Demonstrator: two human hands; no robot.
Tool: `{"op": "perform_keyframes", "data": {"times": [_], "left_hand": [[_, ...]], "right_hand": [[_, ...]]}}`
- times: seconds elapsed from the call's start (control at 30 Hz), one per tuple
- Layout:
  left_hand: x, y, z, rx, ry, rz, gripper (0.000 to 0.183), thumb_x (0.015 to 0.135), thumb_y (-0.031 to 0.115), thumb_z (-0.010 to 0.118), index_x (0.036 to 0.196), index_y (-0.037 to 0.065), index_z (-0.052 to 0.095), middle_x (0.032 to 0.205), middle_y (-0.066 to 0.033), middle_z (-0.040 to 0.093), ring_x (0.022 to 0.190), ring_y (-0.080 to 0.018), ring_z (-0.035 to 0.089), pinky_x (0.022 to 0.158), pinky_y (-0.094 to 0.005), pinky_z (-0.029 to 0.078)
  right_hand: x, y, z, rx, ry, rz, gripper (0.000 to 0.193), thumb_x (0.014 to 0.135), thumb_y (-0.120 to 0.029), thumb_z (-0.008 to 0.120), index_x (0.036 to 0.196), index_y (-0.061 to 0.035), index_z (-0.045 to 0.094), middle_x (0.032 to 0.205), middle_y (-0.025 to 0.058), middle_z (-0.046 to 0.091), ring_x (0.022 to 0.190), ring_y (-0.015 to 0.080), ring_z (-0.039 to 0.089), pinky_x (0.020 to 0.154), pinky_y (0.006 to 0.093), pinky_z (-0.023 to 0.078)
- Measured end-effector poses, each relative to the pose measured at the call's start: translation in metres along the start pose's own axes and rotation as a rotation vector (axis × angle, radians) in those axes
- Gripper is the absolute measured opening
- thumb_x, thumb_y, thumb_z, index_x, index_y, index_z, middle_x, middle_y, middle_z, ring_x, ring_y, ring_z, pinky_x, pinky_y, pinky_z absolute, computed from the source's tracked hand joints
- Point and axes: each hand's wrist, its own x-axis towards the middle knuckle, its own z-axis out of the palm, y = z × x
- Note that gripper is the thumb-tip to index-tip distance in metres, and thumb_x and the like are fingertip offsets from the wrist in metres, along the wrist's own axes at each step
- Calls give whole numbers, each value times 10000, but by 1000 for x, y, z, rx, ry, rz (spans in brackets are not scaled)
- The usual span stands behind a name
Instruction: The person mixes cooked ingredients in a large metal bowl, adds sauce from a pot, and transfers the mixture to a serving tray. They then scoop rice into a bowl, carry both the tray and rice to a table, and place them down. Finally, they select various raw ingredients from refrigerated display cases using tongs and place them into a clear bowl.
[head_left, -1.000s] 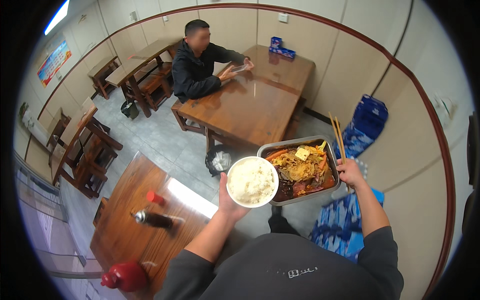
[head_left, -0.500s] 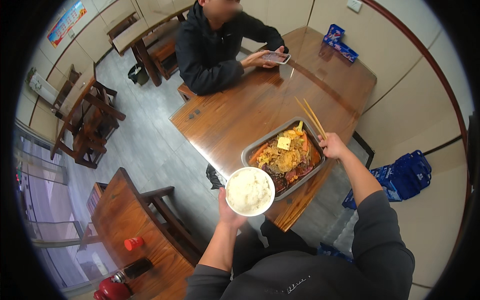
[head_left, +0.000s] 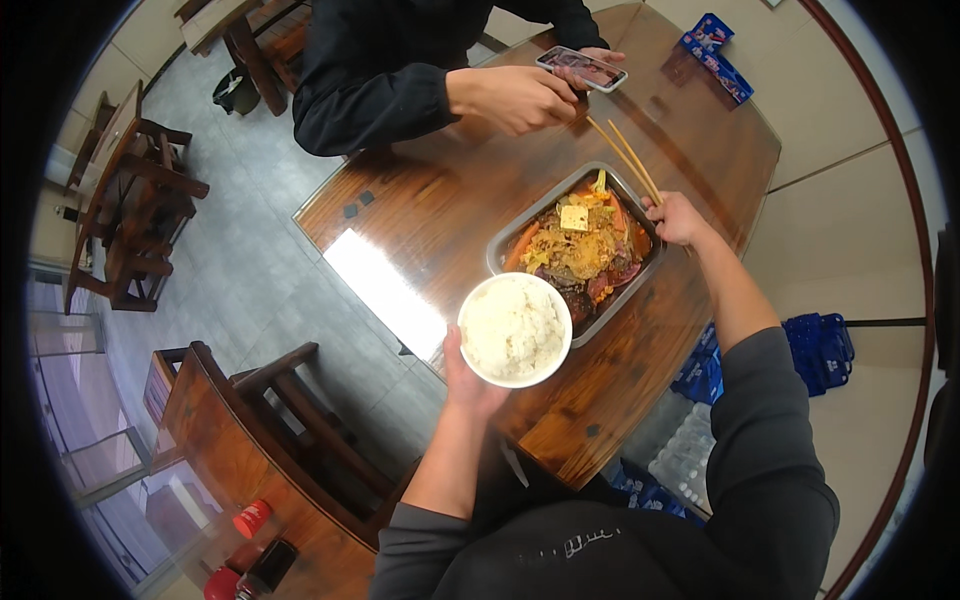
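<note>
Lower centre of frame: dark sweater, two forearms rising from the bottom edge.

Left hand (head_left: 468, 375): cupped closed under a white bowl (head_left: 515, 330) heaped with rice, held above the near edge of the wooden surface (head_left: 440, 205), centre of frame. The bowl's rim overlaps the near corner of the tray.

Right hand (head_left: 678, 218): curled shut around a pair of chopsticks (head_left: 625, 157), whose tips point toward the upper left; the hand sits at the tray's right rim, right of centre.

Metal tray (head_left: 497, 245): rectangular, resting on the surface, filled with mixed food in red sauce, a pale tofu cube on top.

Upper centre: another person's hands (head_left: 512, 97) in dark sleeves, holding a phone (head_left: 582, 68) over the far side of the surface.

Upper right: blue packet (head_left: 715, 48) at the far corner of the surface.

Right edge: blue crate (head_left: 822, 350) and a pack of water bottles (head_left: 690, 465) on the floor.

Lower left: second table with a red jar (head_left: 250, 519) and dark bottle (head_left: 265, 568).

Upper left: wooden chairs (head_left: 135, 215) on grey tiles.
</note>
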Motion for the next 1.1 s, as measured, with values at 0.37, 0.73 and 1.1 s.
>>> {"op": "perform_keyframes", "data": {"times": [0.37, 0.73, 1.1], "left_hand": [[-17, 61, -23, 24, 30, 308, 588, 946, 353, 506, 1394, 10, 341, 1435, -144, 404, 1334, -280, 383, 1135, -437, 282], [-1, 73, -7, 136, 181, 313, 446, 988, 204, 439, 1347, -55, 383, 1373, -165, 458, 1279, -277, 444, 1092, -425, 353], [-17, 53, 10, 119, 379, 469, 490, 1029, 364, 358, 1325, -20, 431, 1343, -126, 495, 1271, -238, 433, 1107, -417, 279]], "right_hand": [[-38, -64, 61, -494, 202, -203, 109, 741, -46, 614, 818, 25, 589, 732, 170, 594, 706, 244, 605, 667, 353, 481], [-54, -113, 111, -177, 186, -128, 175, 749, -127, 632, 857, 10, 643, 762, 167, 639, 707, 260, 623, 655, 369, 500], [-97, -125, 81, -17, -98, -573, 204, 837, -26, 613, 1036, 22, 604, 803, 71, 616, 646, 120, 606, 560, 258, 493]]}}
